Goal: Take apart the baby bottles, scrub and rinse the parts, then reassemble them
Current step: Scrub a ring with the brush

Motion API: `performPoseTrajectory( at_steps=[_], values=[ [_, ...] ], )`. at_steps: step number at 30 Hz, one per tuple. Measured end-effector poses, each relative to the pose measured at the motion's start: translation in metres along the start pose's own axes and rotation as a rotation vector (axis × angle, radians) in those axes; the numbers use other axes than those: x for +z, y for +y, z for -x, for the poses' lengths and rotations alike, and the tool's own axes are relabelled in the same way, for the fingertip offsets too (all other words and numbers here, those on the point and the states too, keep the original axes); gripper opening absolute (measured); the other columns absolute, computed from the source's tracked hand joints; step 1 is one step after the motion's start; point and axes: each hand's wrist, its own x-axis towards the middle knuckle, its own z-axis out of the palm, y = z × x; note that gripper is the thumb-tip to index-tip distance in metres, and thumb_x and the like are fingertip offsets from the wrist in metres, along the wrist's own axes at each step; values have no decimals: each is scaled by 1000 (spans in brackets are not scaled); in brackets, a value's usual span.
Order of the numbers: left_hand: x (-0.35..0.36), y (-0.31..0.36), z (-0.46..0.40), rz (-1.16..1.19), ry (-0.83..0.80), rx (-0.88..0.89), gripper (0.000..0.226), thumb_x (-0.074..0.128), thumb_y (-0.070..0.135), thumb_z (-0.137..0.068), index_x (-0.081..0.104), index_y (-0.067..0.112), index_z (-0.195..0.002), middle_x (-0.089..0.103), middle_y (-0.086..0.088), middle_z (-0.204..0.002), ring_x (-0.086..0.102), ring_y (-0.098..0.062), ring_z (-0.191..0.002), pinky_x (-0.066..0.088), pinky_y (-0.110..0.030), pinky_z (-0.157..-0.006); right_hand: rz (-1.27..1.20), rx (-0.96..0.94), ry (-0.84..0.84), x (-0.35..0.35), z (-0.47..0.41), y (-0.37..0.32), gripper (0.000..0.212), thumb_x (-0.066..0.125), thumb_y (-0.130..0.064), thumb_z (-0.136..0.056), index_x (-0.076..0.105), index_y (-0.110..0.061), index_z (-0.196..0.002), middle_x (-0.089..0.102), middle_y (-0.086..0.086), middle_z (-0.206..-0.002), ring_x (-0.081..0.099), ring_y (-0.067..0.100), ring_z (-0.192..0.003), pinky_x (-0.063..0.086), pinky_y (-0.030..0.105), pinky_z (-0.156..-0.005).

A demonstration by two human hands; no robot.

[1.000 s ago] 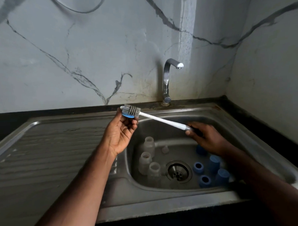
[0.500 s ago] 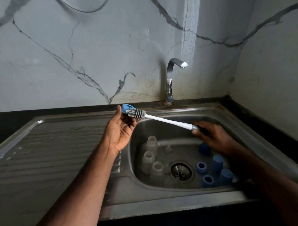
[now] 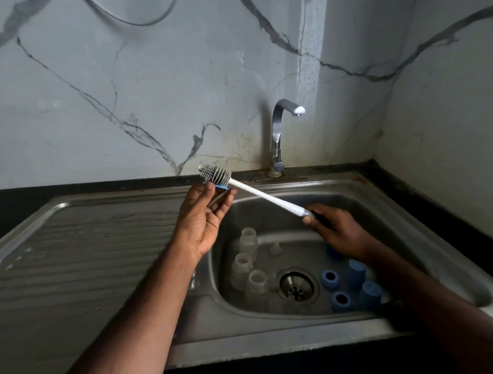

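My left hand (image 3: 203,217) holds a small blue bottle part (image 3: 221,186) at its fingertips above the sink's left rim. My right hand (image 3: 337,229) grips the dark end of a white bottle brush (image 3: 264,196), whose grey bristle head (image 3: 215,175) lies across the blue part. Three clear bottle bodies (image 3: 243,264) stand in the left of the basin, with a small clear teat (image 3: 275,248) behind them. Several blue collars and caps (image 3: 348,287) sit right of the drain.
The steel sink basin (image 3: 275,219) has a round drain (image 3: 296,286) at its middle. A ribbed drainboard (image 3: 87,250) extends left. A chrome tap (image 3: 279,134), with no water running, stands at the back against the marble wall.
The brush head has slid back and forth over the blue part between my left fingertips; now it sits on top of the part. Both hands stay in about the same place.
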Motion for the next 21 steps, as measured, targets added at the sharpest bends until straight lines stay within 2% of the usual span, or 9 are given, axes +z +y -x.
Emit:
performPoseTrajectory(
  at_steps=[3, 5, 7, 9, 13, 17, 19, 21],
  values=[
    [-6, 6, -3, -83, 56, 115, 50, 90, 14, -58, 62, 8, -100, 73, -13, -97, 72, -32, -95, 59, -34, -82, -7, 35, 12, -9, 4, 8, 28, 52, -45, -97, 62, -30, -118, 67, -7, -96, 65, 5, -88, 53, 26, -75],
    [-13, 6, -5, -250, 89, 197, 42, 87, 3, -63, 64, 8, -98, 73, -11, -92, 71, -29, -91, 59, -39, -85, 3, 25, 15, -13, 7, 13, 30, 51, -49, -94, 62, -32, -116, 67, -7, -94, 66, 6, -86, 52, 27, -74],
    [-15, -3, -8, -472, 85, 262, 38, 88, 9, -64, 64, 7, -93, 73, -18, -96, 68, -31, -91, 56, -46, -91, 9, 19, -9, -8, 5, 9, 31, 51, -47, -97, 63, -28, -118, 67, -6, -93, 65, 7, -84, 54, 30, -74],
    [-12, -12, -9, -586, 116, 304, 36, 88, 15, -65, 64, 8, -90, 72, -24, -98, 67, -31, -91, 53, -48, -91, 19, 15, -28, -1, 1, 3, 26, 52, -44, -100, 63, -28, -118, 65, -7, -91, 64, 6, -82, 54, 29, -73],
    [-19, -4, -13, -644, 248, 366, 29, 81, -4, -74, 64, 9, -94, 73, -12, -95, 68, -20, -87, 55, -38, -86, 38, 45, -9, -9, 2, 14, 20, 54, -42, -99, 61, -33, -116, 65, -10, -92, 63, 2, -83, 51, 27, -75],
    [-10, -16, -9, -818, 167, 371, 30, 82, -1, -74, 63, -1, -97, 74, -12, -92, 70, -17, -82, 56, -29, -80, 42, 33, -17, -3, 2, 9, 20, 52, -41, -101, 61, -32, -116, 64, -8, -90, 63, 3, -81, 53, 26, -72],
    [1, -25, -6, -819, 136, 360, 28, 80, -6, -75, 64, 3, -96, 74, -10, -91, 71, -13, -81, 55, -26, -77, 41, 4, -21, 2, -1, 2, 22, 51, -43, -101, 62, -30, -116, 63, -8, -88, 63, 4, -80, 53, 27, -71],
    [0, -22, -8, -772, 198, 384, 31, 79, -9, -74, 65, 7, -96, 73, -5, -88, 69, -8, -78, 54, -22, -75, 34, -16, -21, -2, 0, 6, 15, 54, -41, -101, 61, -34, -111, 62, -11, -85, 62, 3, -79, 49, 24, -69]
  ],
)
